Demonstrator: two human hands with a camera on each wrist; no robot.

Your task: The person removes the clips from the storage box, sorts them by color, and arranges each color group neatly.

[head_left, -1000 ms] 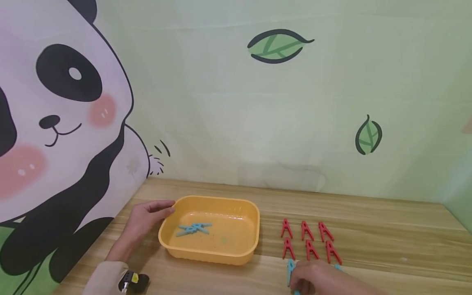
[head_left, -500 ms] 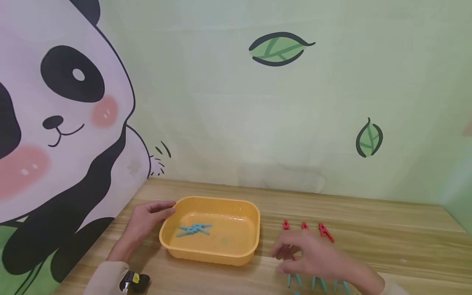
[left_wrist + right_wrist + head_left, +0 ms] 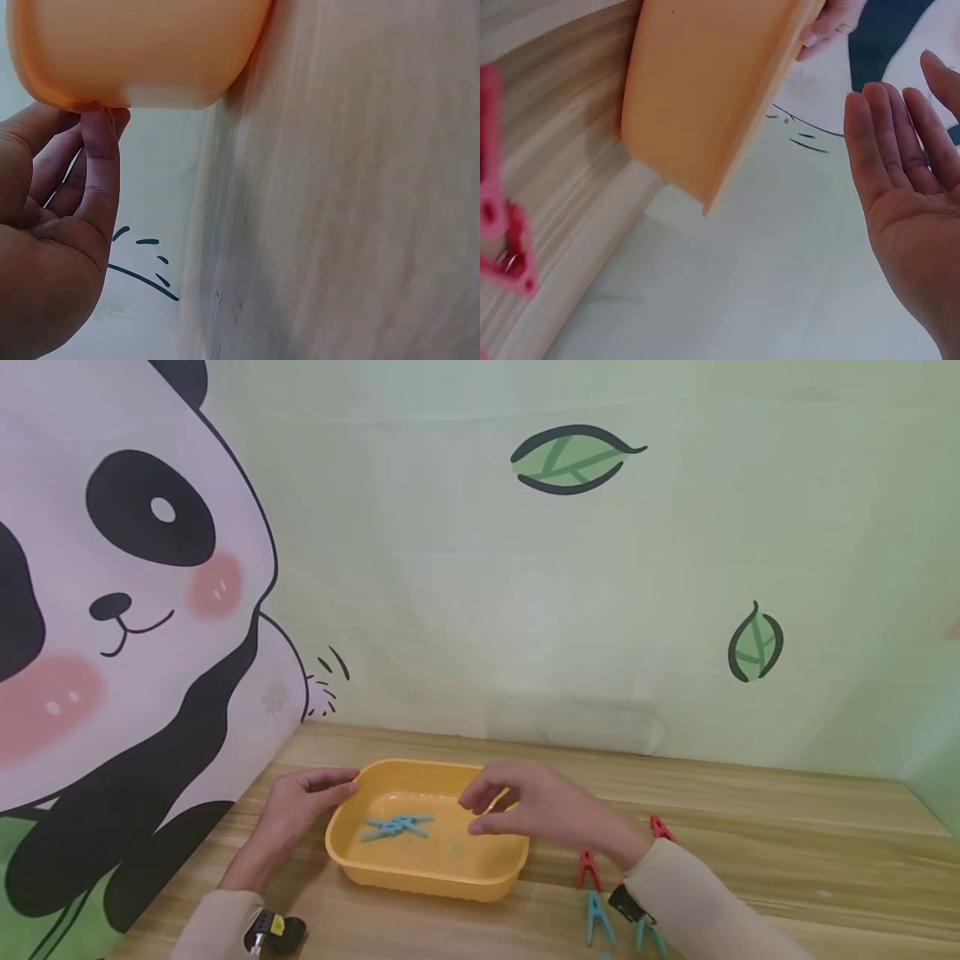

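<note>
A yellow plastic basin stands on the wooden table, with several light blue clothespins lying inside on the left. My left hand holds its back left rim; in the left wrist view the thumb and fingertips meet at the edge. My right hand hovers over the basin's right side, fingers bent and apart from the thumb, nothing between them. In the right wrist view that palm is bare. Right of the basin lie red clothespins and blue clothespins, partly hidden by my right arm.
The wooden table reaches back to a pale green wall cloth printed with leaves and a panda. A red clothespin shows blurred and close in the right wrist view.
My right hand has moved left and away from me, from the blue clothespins at the front to above the basin. My left hand has stayed at the rim.
</note>
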